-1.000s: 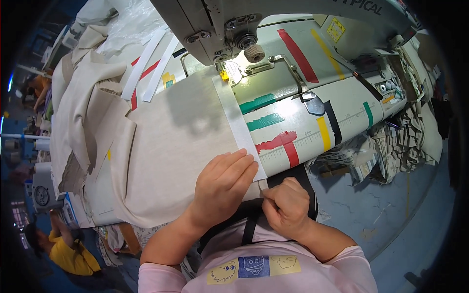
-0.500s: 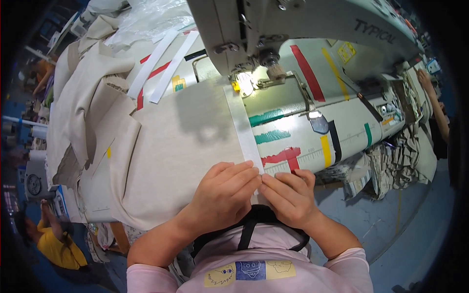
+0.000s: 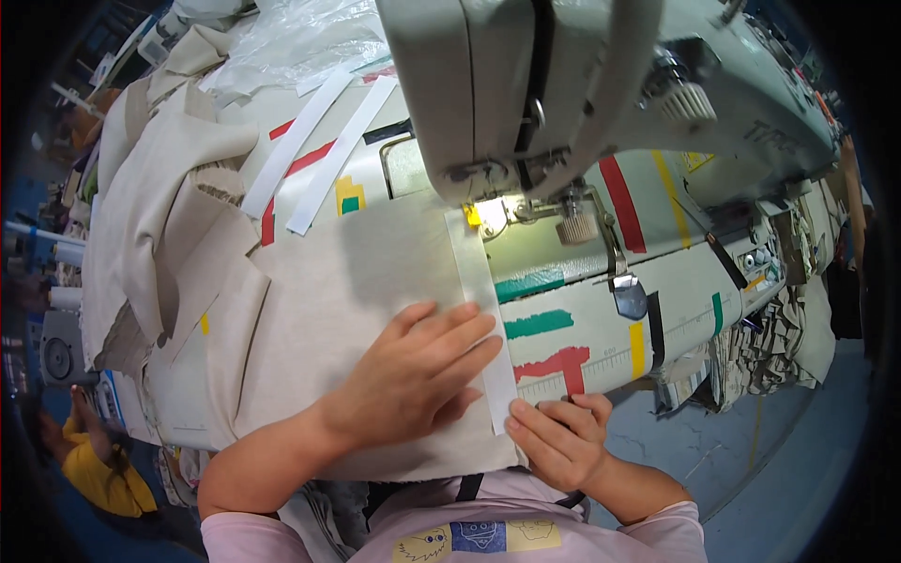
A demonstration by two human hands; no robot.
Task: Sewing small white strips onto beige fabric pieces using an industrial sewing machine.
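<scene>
A beige fabric panel (image 3: 310, 328) lies on the sewing machine bed, with a white strip (image 3: 472, 267) along its right edge. The strip's far end is under the lit needle area of the sewing machine (image 3: 432, 84). My left hand (image 3: 413, 366) rests on the panel with fingers stretched out, its fingertips touching the strip. Near the strip's close end, my right hand (image 3: 561, 443) has its fingers curled in a pinch on the panel's right edge; the thumb is hidden.
Two loose white strips (image 3: 343, 155) lie left of the machine. Crumpled beige fabric (image 3: 160, 206) is heaped at the left, with clear plastic (image 3: 291, 47) behind. Black-handled tweezers (image 3: 725, 258) lie at the right, above stacked fabric pieces (image 3: 770, 357). A person in yellow (image 3: 99, 474) is at the far left.
My left hand has opened out flat over the panel and strip. My right hand has moved nearer to me along the edge, apart from the left. The head view has shifted.
</scene>
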